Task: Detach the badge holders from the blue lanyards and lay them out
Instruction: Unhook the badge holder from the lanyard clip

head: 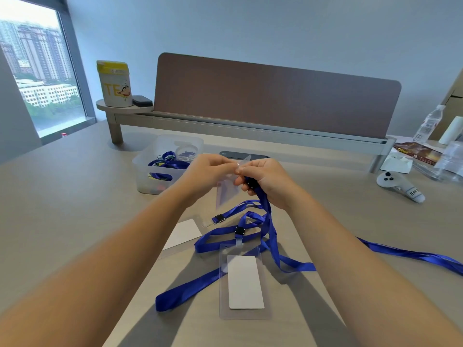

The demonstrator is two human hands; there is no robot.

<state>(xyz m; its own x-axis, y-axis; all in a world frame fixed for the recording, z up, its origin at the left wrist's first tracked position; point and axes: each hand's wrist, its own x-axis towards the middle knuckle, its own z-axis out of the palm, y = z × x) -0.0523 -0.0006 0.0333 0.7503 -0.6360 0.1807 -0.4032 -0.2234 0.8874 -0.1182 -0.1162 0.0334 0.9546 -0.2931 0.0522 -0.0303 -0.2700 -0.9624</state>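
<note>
Both hands raised over table (pixel 363 221): left hand (pixel 208 171) pinches clear holder (pixel 226 194), right hand (pixel 265 179) grips lanyard (pixel 263 196) clip.

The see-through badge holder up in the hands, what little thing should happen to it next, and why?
Probably the left hand should slip the clear badge holder off the strap clip. The right hand pinches the blue lanyard at its black clasp, so the two look still joined.

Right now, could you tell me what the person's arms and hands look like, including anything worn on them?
Both forearms are bare, with no sleeves in view. The left hand and right hand wear no gloves, and no watch, bracelet or ring is visible. Nothing is marked on them.
</note>
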